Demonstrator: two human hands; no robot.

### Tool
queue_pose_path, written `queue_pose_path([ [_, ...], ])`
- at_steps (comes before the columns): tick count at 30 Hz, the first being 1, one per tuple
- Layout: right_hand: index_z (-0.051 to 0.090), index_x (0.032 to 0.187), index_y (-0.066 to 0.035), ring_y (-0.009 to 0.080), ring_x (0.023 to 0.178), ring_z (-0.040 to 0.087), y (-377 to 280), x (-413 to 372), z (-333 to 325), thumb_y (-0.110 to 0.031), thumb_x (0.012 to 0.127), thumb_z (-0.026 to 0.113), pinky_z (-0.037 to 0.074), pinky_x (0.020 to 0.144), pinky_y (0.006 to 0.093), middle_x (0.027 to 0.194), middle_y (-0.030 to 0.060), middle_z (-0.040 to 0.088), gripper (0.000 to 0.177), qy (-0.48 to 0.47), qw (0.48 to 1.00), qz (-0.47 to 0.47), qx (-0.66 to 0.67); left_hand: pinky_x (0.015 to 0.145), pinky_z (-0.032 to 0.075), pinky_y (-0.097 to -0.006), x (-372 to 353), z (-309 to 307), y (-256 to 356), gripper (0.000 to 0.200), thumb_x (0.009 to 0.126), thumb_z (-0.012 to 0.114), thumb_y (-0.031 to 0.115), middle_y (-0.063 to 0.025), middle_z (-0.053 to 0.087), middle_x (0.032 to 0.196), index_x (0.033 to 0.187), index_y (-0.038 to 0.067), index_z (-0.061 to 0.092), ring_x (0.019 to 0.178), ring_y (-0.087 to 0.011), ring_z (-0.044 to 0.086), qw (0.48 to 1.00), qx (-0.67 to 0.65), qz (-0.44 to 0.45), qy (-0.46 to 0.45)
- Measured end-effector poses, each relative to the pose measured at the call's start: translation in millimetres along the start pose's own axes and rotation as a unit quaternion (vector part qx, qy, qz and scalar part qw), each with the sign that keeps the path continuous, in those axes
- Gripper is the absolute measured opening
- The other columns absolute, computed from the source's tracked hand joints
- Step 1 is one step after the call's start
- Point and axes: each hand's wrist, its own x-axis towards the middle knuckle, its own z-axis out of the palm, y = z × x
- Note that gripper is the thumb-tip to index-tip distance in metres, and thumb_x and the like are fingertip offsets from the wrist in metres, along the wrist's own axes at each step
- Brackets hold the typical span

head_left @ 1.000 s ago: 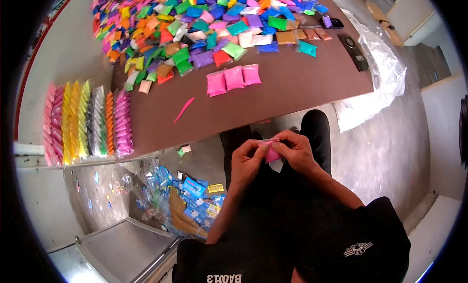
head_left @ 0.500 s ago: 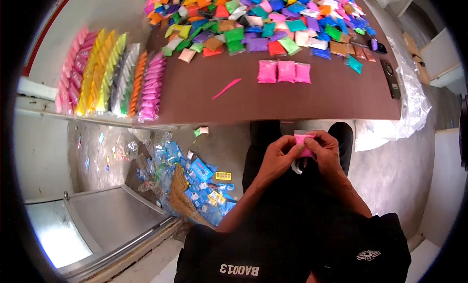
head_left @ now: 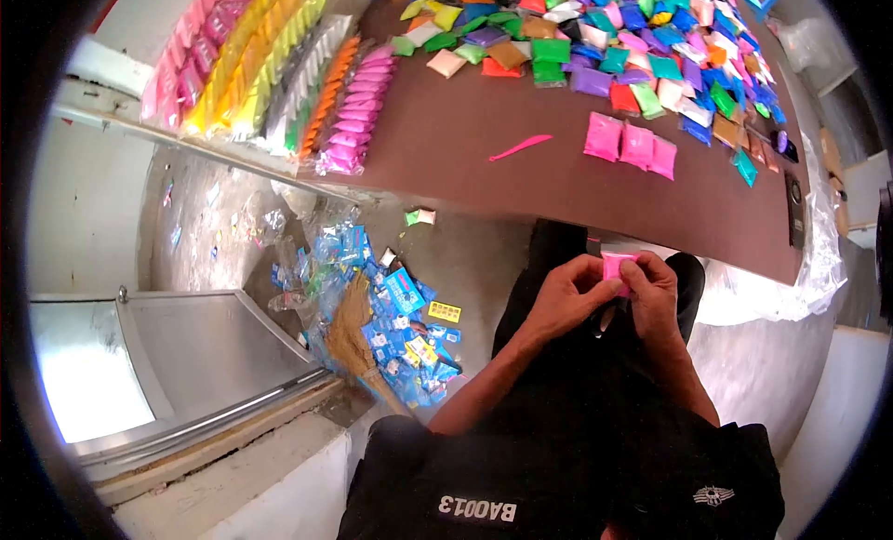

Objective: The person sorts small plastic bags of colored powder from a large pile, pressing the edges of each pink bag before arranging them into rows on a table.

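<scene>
Both hands hold one small pink packet between fingers and thumbs, over my lap just below the table's front edge. My left hand grips its left side and my right hand its right side. On the brown table above them, three pink packets lie side by side. A pink plastic tool rests to their left. Many packets of mixed colours cover the far part of the table.
Rows of sorted packets line the table's left side. A dark device lies near its right end. On the floor at left are a broom, blue wrappers and a metal-framed panel. Clear plastic hangs at right.
The view has turned, so the table appears tilted and shifted right and up. Both hands still hold the pink packet, with the fingers slightly repositioned around it.
</scene>
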Motion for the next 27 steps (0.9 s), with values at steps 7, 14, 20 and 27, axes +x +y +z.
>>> queue_pose_path([
  [7,0.068,0.111,0.000,0.0094,0.087,0.061,-13,10,34,-0.013,0.099,0.063,0.050,0.080,0.0243,0.096,0.0014,0.068,0.018,-0.011,1.000,0.020,0.002,0.074,0.051,-0.0252,4,-24,-7,0.021,0.097,0.070,0.016,-0.0013,0.068,0.094,0.110,0.001,0.065,0.083,-0.0073,0.061,0.996,0.069,0.047,0.033],
  [14,0.070,0.110,0.001,0.0070,0.081,0.057,-1,21,34,-0.015,0.098,0.064,0.047,0.074,0.0230,0.091,-0.0014,0.066,0.020,-0.037,0.997,-0.013,-0.066,0.076,0.052,-0.0253,-5,-29,8,0.024,0.096,0.071,0.017,-0.0029,0.069,0.095,0.109,-0.002,0.065,0.086,-0.0082,0.062,0.997,0.015,0.040,0.060],
  [20,0.068,0.115,0.000,0.0058,0.083,0.058,3,33,38,-0.011,0.101,0.063,0.046,0.073,0.0220,0.098,-0.0005,0.068,0.018,-0.075,0.996,-0.020,-0.046,0.074,0.052,-0.0252,-5,-36,10,0.025,0.095,0.072,0.020,-0.0026,0.069,0.093,0.107,-0.002,0.066,0.085,-0.0079,0.062,0.995,-0.016,0.040,0.092],
  [27,0.067,0.117,0.001,0.0087,0.086,0.060,-7,32,52,-0.010,0.098,0.063,0.047,0.077,0.0230,0.101,0.0007,0.067,0.021,-0.115,0.993,0.006,-0.007,0.070,0.050,-0.0248,-8,-44,5,0.021,0.096,0.072,0.021,-0.0005,0.068,0.088,0.099,0.000,0.066,0.079,-0.0061,0.059,0.991,0.024,0.086,0.101],
])
